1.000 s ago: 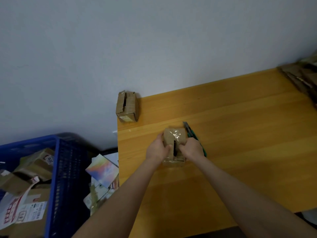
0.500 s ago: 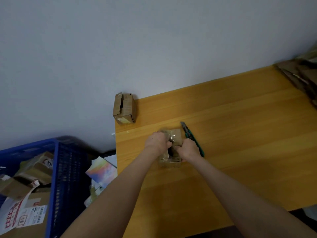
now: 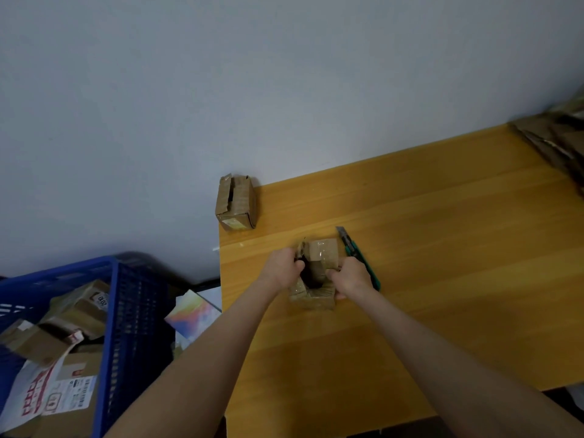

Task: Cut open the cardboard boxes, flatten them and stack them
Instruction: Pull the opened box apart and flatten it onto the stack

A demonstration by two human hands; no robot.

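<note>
i see the small brown taped cardboard box near the left edge of the yellow wooden bench, between both hands. left hand and right hand curl fingers over opposite flaps, i think. the split runs away from me.

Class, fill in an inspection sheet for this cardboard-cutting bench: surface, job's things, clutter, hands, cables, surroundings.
Surface: wooden table, set against a wall.
Job's things: taped box, top flaps parted; second box at the table's far left corner; utility knife lying just right of the taped box; flattened cardboard at the far right.
Clutter: blue crate holding parcels; colourful cards beside it, below table level.
Hands: left hand and right hand each grip a flap of the taped box.
Cables: nothing seen.
Surroundings: plain grey wall.
</note>
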